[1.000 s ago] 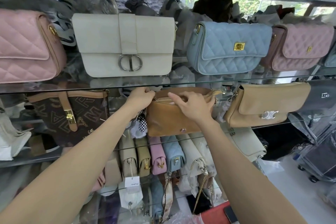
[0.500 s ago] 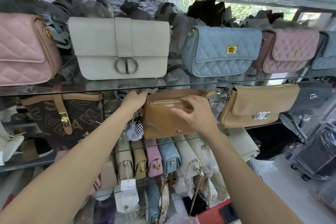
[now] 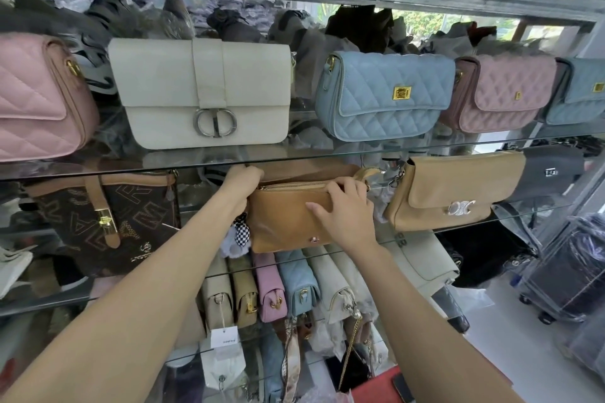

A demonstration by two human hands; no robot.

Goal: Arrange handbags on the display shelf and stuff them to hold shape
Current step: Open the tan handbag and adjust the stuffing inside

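A tan leather handbag (image 3: 284,219) stands on the second glass shelf (image 3: 510,221), its zip along the top and a checkered charm hanging at its left. My left hand (image 3: 244,180) grips its top left corner, just under the upper glass shelf (image 3: 131,170). My right hand (image 3: 343,213) lies over its right front, fingers curled on the top edge by the zip. What is inside the bag is hidden.
On the upper shelf stand a pink quilted bag (image 3: 39,98), a cream flap bag (image 3: 203,91), a blue quilted bag (image 3: 383,95) and a mauve one (image 3: 501,91). A brown lettered bag (image 3: 104,222) and a beige flap bag (image 3: 448,190) flank the tan one. Small bags (image 3: 284,285) stand in a row below.
My right hand has slid from the top opening down onto the bag's right front. My left hand keeps its hold on the top left corner. The bag stays on the shelf.
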